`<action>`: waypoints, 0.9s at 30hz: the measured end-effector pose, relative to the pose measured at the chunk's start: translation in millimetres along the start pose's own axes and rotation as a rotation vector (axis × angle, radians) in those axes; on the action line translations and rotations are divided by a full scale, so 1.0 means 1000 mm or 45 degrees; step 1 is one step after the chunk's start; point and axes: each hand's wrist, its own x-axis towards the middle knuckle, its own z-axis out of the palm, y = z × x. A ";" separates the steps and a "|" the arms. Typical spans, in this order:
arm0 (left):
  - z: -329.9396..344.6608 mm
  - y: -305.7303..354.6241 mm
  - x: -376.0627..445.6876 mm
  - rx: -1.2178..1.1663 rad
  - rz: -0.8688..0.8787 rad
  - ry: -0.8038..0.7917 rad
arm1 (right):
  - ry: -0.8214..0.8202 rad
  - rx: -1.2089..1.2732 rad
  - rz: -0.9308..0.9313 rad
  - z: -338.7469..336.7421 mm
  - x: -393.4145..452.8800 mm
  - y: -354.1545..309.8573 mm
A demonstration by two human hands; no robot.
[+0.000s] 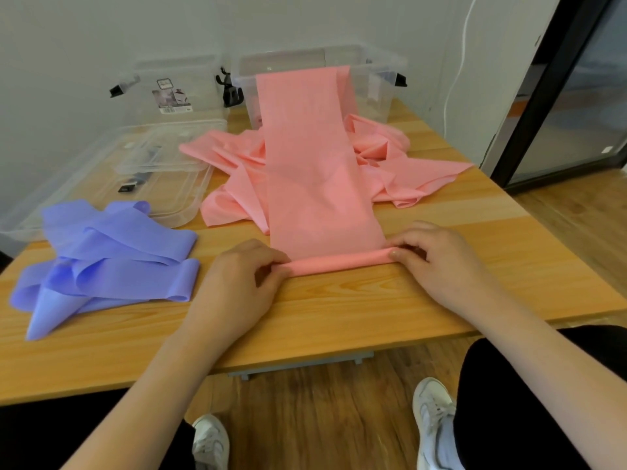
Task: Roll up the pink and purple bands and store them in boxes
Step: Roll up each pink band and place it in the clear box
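Observation:
A long pink band (312, 171) runs flat toward me from the rim of a clear box (383, 76) at the back. Its near end is a thin roll (339, 262) lying across the wooden table (339, 317). My left hand (237, 283) pinches the roll's left end and my right hand (437, 259) pinches its right end. More pink bands (397, 157) lie crumpled behind the flat strip. A heap of purple bands (112, 259) lies loose at the left, away from both hands.
A second clear box (169, 86) stands at the back left, with clear lids (112, 178) lying flat in front of it. The table's near edge is just below my wrists. My knees and white shoes show under it. A dark door frame (549, 96) stands at the right.

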 end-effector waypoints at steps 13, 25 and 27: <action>-0.001 0.003 0.000 0.028 0.005 0.009 | -0.003 0.047 0.048 0.002 -0.003 -0.005; -0.002 0.007 -0.002 0.012 -0.014 -0.058 | 0.052 0.015 0.019 0.003 -0.006 -0.004; -0.006 0.004 -0.001 -0.005 0.043 -0.128 | -0.044 -0.006 -0.043 -0.002 -0.003 -0.001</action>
